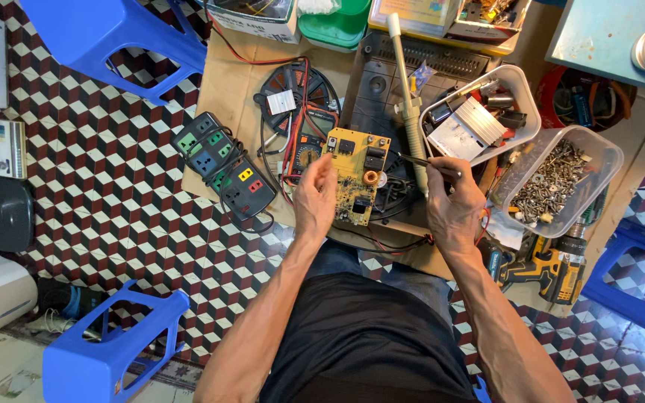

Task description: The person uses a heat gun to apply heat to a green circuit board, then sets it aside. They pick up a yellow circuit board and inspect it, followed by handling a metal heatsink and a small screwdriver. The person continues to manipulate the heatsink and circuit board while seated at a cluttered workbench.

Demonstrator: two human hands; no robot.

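Head view: left hand (315, 200) gripping yellow circuit board (357, 175) by its left edge, holding it tilted over black appliance base (382, 97). Right hand (453, 205) clenching thin soldering iron (419, 161), tip approaching board's right edge near copper coil (371, 177). Probably best keeping board steady, w/ tip touching one joint only. Sitting nearby: solder sucker (410, 104), tub of screws (558, 179), power strip (225, 164), multimeter (309, 145), cordless drill (543, 267).

In front of me the patterned tile floor (113, 186) carries a sheet of cardboard (210, 127), with blue stools (106, 30) at eleven and seven o'clock and a yellow cordless drill (543, 269) at four o'clock.
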